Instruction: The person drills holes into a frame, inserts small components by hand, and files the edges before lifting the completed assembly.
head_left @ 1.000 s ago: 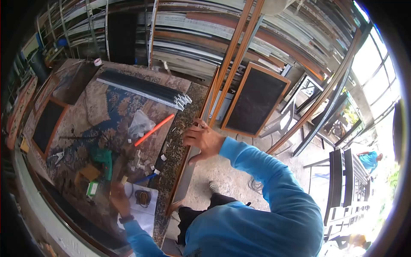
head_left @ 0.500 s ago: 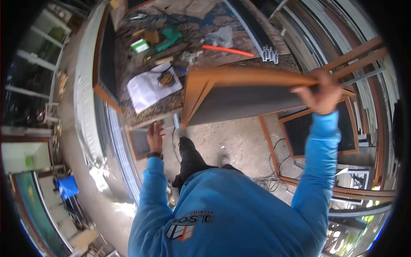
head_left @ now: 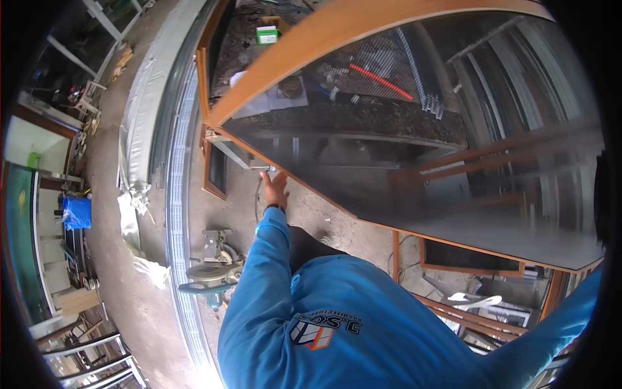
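A large mesh screen panel (head_left: 414, 175) with an orange-brown frame stands tilted in front of me, filling the upper right of the view. The bench shows through its mesh. My left hand (head_left: 276, 190) is open, fingers spread, just below the panel's lower frame edge near its left corner. Only the blue sleeve of my right arm (head_left: 551, 318) shows, reaching toward the panel's lower right corner. My right hand itself lies outside the visible image.
A workbench (head_left: 363, 120) behind the panel bears a red strip (head_left: 382, 81) and a green-and-white box (head_left: 266, 35). A miter saw (head_left: 214, 272) stands on the floor at lower left, beside long stacked profiles (head_left: 181, 175). Another framed screen (head_left: 473, 256) lies low at right.
The screen panel has swung up and to the right, opening broadly toward me. My right hand has moved right, out of view. My left hand has come closer to the panel's lower edge.
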A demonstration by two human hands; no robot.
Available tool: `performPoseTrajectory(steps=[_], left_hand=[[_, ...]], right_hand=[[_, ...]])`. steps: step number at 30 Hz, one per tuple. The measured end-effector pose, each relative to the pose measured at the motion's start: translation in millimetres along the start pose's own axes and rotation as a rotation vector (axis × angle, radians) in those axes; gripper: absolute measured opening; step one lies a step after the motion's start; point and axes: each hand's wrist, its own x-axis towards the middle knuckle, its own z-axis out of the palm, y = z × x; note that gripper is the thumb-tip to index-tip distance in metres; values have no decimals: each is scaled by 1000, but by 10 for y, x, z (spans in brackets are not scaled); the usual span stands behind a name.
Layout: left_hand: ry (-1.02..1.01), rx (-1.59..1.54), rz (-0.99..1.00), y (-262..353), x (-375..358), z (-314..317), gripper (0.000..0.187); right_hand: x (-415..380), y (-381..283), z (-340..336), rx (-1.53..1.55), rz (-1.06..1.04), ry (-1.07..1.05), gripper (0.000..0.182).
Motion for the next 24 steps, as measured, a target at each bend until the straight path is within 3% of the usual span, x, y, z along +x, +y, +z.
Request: performPoseTrajectory(steps=[2,4,5,6,9,12,15,18,19,22,24], left_hand=[[-143,-405,191,176,57,243,116],[36,-321,496,794,-375,369,92],[-95,-343,571,1118,-299,101,79],[-31,-172,745,1591,-688,233,67],[155,162,1088,3477,-1339,-158,70],[472,551,1338,5580,-2203,-630,73],[716,850,1486,6838,-3061,-461,74],[663,1058,1634,6826,-3546,561,69],[579,1142,1684,6650,-3662,963,67],[223,1371,1764,5783,-3987,2247,63],[-74,1514,1747,5087,-4084,3050,59]], right_hand=[[-118,408,-113,-30,37,-22,71],[-355,888,-165,-21,99,-55,71],[-538,1087,-164,12,148,-71,72],[-741,1247,-150,63,205,-90,74],[-1702,1437,-81,326,474,-131,79],[-3142,1269,49,630,861,-137,88],[-4932,761,306,849,1324,-190,97],[-6807,131,648,967,1810,-315,104],[-7251,-122,758,1010,1833,-323,104],[-7574,-883,785,979,2256,-474,113],[-7438,-1262,924,923,2366,-496,118]])
